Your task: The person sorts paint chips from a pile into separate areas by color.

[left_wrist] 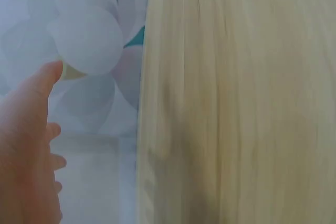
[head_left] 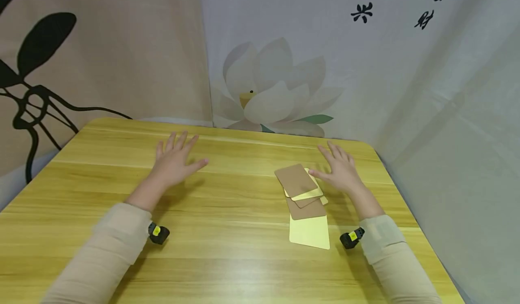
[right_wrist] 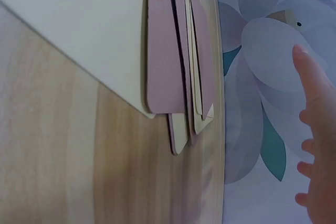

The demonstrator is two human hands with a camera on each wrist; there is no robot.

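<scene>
At the far left of the frame, a beige cloth (head_left: pixel 138 47) carries a black printed plant motif (head_left: pixel 46 42) with broad leaves and curling stems. Below it, a yellow wood-grain table (head_left: pixel 227 250) spreads across most of the lower frame.

Left of centre, the person's left hand (head_left: pixel 172 164) reaches in from a loose cream sleeve (head_left: pixel 105 245), palm down above the table. Its fingers are spread wide, the thumb points right, and it has hold of nothing; a shadow falls on the wood beneath. A small black camera with a yellow patch (head_left: pixel 158 233) sits at that wrist.

At upper centre, behind the table's far edge, a white cloth (head_left: pixel 406 78) shows a pale grey printed lotus (head_left: pixel 276 87) with green touches.

Right of centre lies an uneven, overlapping pile of flat, round-cornered brown and pale yellow cards (head_left: pixel 295 180). A brown one tops its upper end, and a pale yellow one juts out lowest in the frame.

Just right of the pile, the person's right hand (head_left: pixel 341 171) is likewise spread and grasps nothing. Its thumb overlaps the pile's upper right edge in the head view, but the right wrist view shows it apart from the cards. Black brush characters (head_left: pixel 361 13) mark the cloth at upper right.
</scene>
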